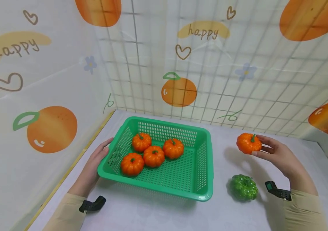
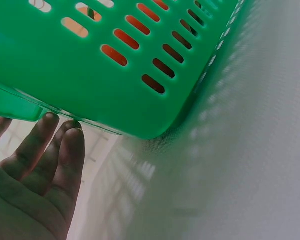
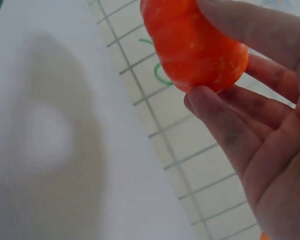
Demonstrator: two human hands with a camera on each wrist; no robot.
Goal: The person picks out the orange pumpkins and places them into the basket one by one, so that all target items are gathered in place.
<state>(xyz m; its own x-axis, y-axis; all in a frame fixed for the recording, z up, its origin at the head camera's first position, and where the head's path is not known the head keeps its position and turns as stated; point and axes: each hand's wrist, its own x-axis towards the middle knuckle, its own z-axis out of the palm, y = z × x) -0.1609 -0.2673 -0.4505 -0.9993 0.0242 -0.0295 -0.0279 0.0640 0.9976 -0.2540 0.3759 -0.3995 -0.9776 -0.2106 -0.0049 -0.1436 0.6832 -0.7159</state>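
Observation:
My right hand (image 1: 276, 155) pinches a small orange pumpkin (image 1: 248, 143) by its side between thumb and fingers, held up over the table at the right. In the right wrist view the thumb and fingertips press on the pumpkin's glossy ribbed skin (image 3: 200, 50). At the left, my left hand (image 1: 94, 160) rests against the outer left side of a green plastic basket (image 1: 164, 186). The left wrist view shows its fingers (image 2: 67, 152) fairly straight, fingertips right at the basket's rim. Several orange pumpkins (image 1: 153, 156) sit in the left half of the basket.
A green pumpkin (image 1: 243, 187) rests on the white table (image 1: 224, 215), right of the basket and in front of the raised orange one. Printed sheeting with a wire grid (image 1: 152, 57) stands behind, and a patterned wall (image 1: 37, 83) runs along the left table edge.

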